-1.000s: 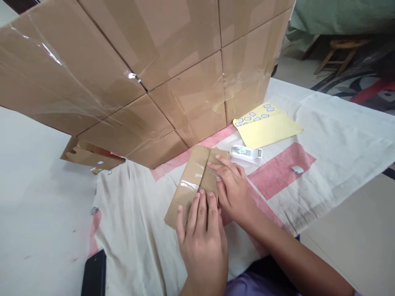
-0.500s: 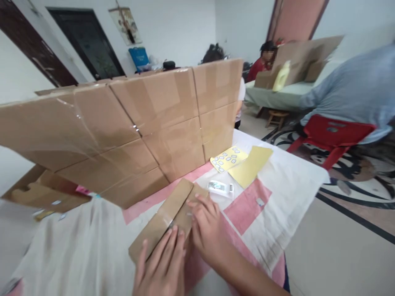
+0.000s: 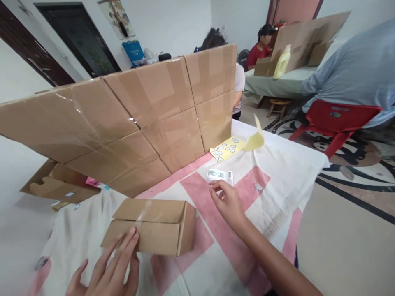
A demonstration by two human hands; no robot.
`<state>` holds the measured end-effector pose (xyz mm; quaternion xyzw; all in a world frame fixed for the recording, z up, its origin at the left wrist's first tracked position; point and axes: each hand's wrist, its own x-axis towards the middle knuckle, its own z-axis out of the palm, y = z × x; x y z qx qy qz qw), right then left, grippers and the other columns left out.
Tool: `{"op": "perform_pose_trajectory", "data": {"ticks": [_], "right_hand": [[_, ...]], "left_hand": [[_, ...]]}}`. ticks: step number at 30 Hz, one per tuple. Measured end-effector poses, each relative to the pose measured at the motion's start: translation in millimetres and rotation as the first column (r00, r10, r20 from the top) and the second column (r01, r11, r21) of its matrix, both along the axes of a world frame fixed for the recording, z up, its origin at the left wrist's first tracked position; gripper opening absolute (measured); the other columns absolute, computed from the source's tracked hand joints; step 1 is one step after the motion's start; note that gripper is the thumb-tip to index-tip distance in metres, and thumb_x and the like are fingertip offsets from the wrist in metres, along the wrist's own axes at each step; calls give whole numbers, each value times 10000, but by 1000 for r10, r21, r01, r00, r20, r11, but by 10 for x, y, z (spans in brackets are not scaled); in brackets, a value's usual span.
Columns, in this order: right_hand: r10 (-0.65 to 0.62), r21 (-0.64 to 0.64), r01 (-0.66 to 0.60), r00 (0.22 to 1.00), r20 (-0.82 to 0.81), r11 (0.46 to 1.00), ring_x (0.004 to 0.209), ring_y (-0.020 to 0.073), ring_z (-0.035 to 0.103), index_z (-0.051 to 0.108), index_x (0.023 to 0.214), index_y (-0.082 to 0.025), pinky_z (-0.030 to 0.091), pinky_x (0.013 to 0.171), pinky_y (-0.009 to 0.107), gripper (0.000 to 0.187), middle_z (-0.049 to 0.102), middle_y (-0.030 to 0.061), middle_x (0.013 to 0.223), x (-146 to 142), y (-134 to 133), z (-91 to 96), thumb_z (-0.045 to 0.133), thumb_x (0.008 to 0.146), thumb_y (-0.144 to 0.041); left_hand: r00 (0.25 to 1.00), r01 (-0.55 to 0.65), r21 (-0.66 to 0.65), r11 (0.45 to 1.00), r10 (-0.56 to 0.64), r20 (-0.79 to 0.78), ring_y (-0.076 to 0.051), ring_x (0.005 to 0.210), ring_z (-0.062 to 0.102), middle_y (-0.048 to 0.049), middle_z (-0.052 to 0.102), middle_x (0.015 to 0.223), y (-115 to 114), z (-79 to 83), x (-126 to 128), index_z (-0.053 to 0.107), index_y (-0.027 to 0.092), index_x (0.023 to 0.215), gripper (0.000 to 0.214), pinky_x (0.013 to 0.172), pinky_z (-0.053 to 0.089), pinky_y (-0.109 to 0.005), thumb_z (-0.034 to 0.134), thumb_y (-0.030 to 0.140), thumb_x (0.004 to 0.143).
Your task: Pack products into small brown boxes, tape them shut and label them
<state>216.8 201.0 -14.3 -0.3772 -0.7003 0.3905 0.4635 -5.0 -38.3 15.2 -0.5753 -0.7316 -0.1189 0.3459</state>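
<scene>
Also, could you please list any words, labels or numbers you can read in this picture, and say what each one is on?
No text here can be read.
White dispenser: a label, too blurred to read.
Yellow sheet: small white stickers, print too small to read.
Wall poster: too blurred to read.
Red chair: a small mark on the backrest, unreadable.
Small cardboard box: plain, only clear tape.

left hand point(image 3: 106, 269) cut at btm, stickers point(image 3: 226, 149) unreadable
</scene>
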Motion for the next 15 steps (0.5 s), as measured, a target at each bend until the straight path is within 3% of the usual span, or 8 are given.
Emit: {"op": "perform_pose_trajectory", "data": {"ticks": [2,9,13,15], "right_hand": [[60,-6,-60,998,-14,998,736,162,670,606,830,-195,506,628,280,76,743,70,974,-63,-115,-82,555,886,-208],[233,8,-233,973,-10,973,702,135,644,602,836,-207,515,641,246,165,703,16,860,-181,-596,-207,525,851,-61],[255,57,-255,967,16,965,890,192,725,691,920,-205,587,774,303,222,752,73,991,-195,-844,-206,515,894,-74],[302,-12,-302,953,5,953,945,222,744,739,1063,-198,610,773,319,294,757,114,1150,-170,-991,-196,551,865,-89]], "left_hand": [[1000,3,-19,1000,-3,-2,-277,1065,717,-26,752,1224,-4,7,10,426,346,1521,709,1103,317,-484,622,184,860],[1000,17,-54,998,-16,22,-288,1131,685,-68,710,1311,30,27,13,453,315,1504,694,1151,262,-508,664,238,846],[998,31,-71,997,-27,52,-288,1122,686,-84,720,1293,39,4,1,498,299,1467,642,1145,273,-494,657,237,848],[997,15,-110,994,-6,79,-301,1144,675,-105,699,1326,27,-23,-19,475,291,1483,645,1135,279,-499,633,248,859]]}}
